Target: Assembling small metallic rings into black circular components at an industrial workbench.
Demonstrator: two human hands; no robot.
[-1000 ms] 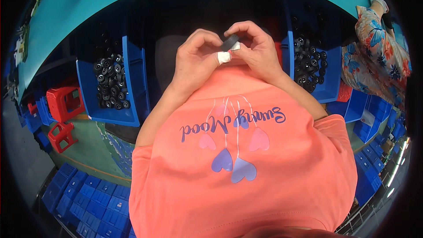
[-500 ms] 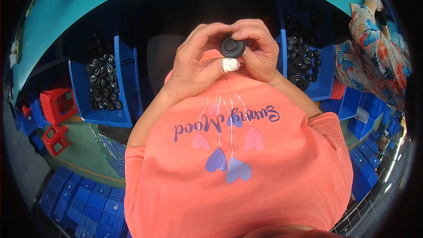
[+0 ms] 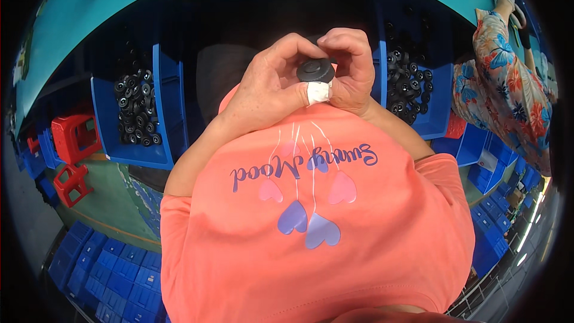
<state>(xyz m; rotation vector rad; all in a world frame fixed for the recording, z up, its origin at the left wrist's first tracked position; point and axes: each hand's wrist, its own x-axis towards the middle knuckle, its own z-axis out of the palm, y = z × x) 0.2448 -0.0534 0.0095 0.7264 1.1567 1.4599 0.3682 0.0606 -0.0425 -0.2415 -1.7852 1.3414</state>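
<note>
Black wheel (image 3: 315, 70) in front of coral shirt (image 3: 335, 215), left hand (image 3: 272, 84) and right hand (image 3: 354, 75) grasping it: I judge inspection underway, next needing careful turning.

Wheel (image 3: 315, 70) rolled over: edge-on a second ago, then face to camera, now face tilted, foreshortened. Left hand (image 3: 269, 84) fingertips dropped to its far rim. Left thumb's white tape (image 3: 318, 93) moved rightward, right up against right hand (image 3: 354, 72). Bins (image 3: 156, 93) slid slightly left in view.
</note>
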